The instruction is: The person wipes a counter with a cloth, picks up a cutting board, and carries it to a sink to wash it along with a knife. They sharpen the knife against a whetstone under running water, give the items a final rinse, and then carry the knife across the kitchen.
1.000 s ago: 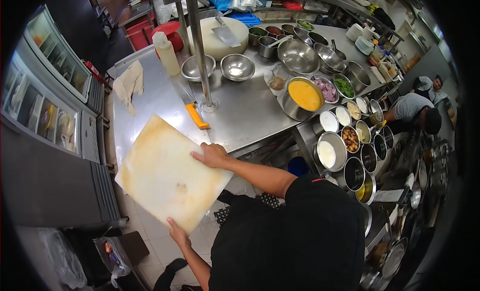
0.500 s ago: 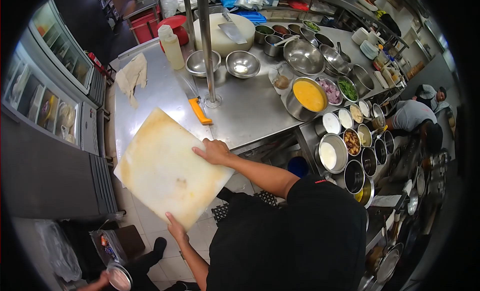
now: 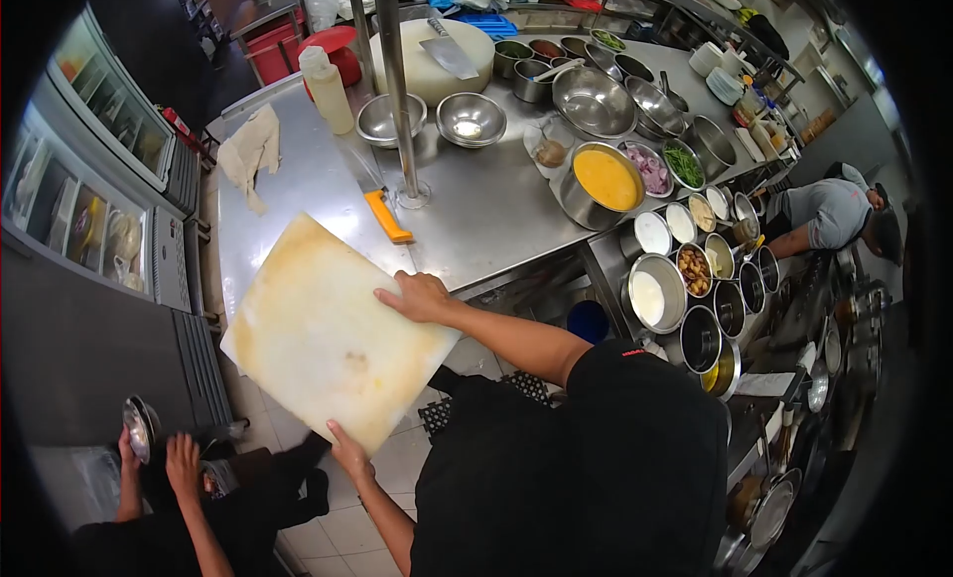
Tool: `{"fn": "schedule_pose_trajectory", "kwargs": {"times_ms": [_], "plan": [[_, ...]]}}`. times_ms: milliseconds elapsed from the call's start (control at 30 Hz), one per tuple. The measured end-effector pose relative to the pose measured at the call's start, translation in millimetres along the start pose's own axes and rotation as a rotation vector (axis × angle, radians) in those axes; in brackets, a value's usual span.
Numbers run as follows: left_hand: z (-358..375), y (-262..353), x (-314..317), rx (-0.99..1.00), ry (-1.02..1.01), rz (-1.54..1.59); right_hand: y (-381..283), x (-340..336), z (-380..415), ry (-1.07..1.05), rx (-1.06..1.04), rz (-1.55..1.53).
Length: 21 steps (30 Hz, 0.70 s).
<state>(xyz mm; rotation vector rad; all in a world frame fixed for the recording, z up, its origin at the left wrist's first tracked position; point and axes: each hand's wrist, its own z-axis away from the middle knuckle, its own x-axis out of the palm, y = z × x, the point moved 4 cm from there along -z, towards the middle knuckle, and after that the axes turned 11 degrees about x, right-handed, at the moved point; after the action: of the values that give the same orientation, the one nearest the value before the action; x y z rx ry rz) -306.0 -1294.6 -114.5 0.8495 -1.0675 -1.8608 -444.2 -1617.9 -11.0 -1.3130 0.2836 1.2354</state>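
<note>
A worn, pale cutting board [image 3: 318, 329] with yellowish-brown stains is held tilted between my two hands, beside the steel table's front edge. My right hand [image 3: 422, 299] grips its right edge, with the thumb on the upper face and the other fingers partly hidden beneath. At the lower corner my left hand [image 3: 349, 453] is closed on the board, thumb on top. An orange-handled knife [image 3: 387, 217] lies on the table just beyond the board. A crumpled beige cloth [image 3: 248, 155] rests further left.
The steel table [image 3: 476, 225] bears metal bowls [image 3: 471, 120], a squeeze bottle [image 3: 328, 91], a round block [image 3: 467, 56] with a cleaver [image 3: 450, 58], and a pot of yellow liquid [image 3: 594, 195]. At lower left a co-worker's hand [image 3: 184, 468] is near a metal bowl [image 3: 141, 428]. Another person [image 3: 829, 210] bends at right.
The co-worker at lower left has come further into view, both hands now showing, with a metal bowl higher up. My hands keep the same grip on the board. The view has shifted slightly.
</note>
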Motion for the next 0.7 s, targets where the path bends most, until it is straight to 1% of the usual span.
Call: {"fn": "schedule_pose_trajectory", "kwargs": {"times_ms": [67,133,200,233,267,367,500,567,700], "plan": [[5,9,4,0.028,0.001,-0.003,1,1,0,0.012,-0.007,-0.015],[7,12,3,0.010,-0.003,-0.043,1,0,1,0.033,-0.014,-0.027],[12,19,8,-0.009,-0.017,-0.017,0,1,0,0.014,0.001,0.034],[-1,0,1,0.009,-0.020,-0.023,1,2,1,0.041,-0.012,0.004],[-2,-3,1,0.014,-0.028,-0.016,2,0,0,0.053,-0.011,0.008],[-3,-5,-2,0.002,0.004,-0.055,2,4,-1,0.041,-0.022,-0.006],[-1,-2,-3,0.031,-0.005,-0.045,1,3,1,0.042,-0.026,0.009],[2,3,-2,-0.002,0.027,-0.038,1,2,0,0.044,-0.016,0.010],[-6,-8,-10,-0.002,0.037,-0.080,-1,-1,1,0.016,-0.008,0.009]]}}
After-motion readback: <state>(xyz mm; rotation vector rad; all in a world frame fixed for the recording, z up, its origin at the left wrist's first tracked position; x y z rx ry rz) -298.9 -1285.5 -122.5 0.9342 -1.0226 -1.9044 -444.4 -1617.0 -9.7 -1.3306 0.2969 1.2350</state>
